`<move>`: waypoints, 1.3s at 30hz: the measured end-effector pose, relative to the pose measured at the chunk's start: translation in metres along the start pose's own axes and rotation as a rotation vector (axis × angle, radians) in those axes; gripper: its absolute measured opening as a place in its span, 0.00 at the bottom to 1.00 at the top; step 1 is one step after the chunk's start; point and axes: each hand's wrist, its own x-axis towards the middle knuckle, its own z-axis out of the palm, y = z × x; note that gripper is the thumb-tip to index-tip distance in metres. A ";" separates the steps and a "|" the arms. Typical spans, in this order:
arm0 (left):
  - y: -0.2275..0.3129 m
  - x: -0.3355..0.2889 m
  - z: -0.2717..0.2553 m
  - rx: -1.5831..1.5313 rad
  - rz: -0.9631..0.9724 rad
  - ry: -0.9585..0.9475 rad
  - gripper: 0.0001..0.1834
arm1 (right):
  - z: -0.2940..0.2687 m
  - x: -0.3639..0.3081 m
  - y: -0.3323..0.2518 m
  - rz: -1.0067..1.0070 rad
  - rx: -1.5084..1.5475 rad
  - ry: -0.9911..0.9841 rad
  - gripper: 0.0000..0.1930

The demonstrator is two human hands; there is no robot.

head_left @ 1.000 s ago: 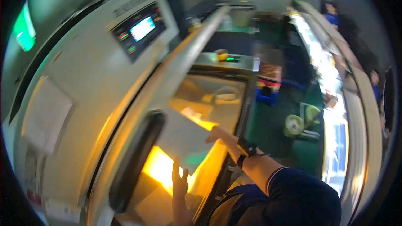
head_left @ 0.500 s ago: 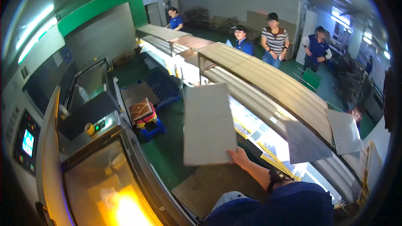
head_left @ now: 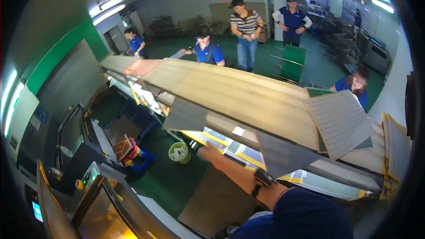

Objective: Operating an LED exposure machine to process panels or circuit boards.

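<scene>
My right hand [head_left: 211, 155] reaches forward and leftward, just on my side of the left dark grey panel [head_left: 186, 116], and in this view a gap shows between them. Blur hides my fingers, so I cannot tell whether that grip is wide or narrow; my left hand is out of view. The panel lies along the near edge of the long beige worktop [head_left: 230, 99], one corner pointing left and toward me above the aisle floor. Its far side meets the worktop's edge, so I cannot tell its long axis. A second dark grey panel [head_left: 283, 156], farther right, points a corner toward me above yellow-edged sheets [head_left: 252, 154]. The pale textured panel [head_left: 340, 123] on the worktop runs lengthwise from upper left to lower right. Left of my hand stands a green bin [head_left: 179, 158].
</scene>
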 end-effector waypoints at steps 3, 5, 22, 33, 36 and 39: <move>0.038 0.000 0.035 -0.079 0.176 -0.172 0.38 | -0.072 -0.110 0.011 -0.322 -0.246 -0.355 0.38; 0.038 -0.001 0.056 -0.039 0.283 -0.317 0.39 | -0.109 -0.222 -0.054 -0.717 -0.279 -0.438 0.34; 0.661 0.009 0.163 -0.896 1.570 -0.902 0.32 | -0.342 -0.431 -0.096 -0.335 -1.306 0.897 0.20; 0.580 0.052 0.104 -0.508 2.091 -1.097 0.16 | -0.304 -0.511 -0.060 -0.500 -0.004 1.261 0.58; 0.527 0.071 0.078 -0.641 2.042 -1.063 0.13 | -0.294 -0.512 -0.075 -0.350 0.412 1.294 0.64; 0.494 0.068 0.092 -0.879 1.441 -0.781 0.13 | -0.308 -0.512 -0.072 -0.317 0.415 1.239 0.61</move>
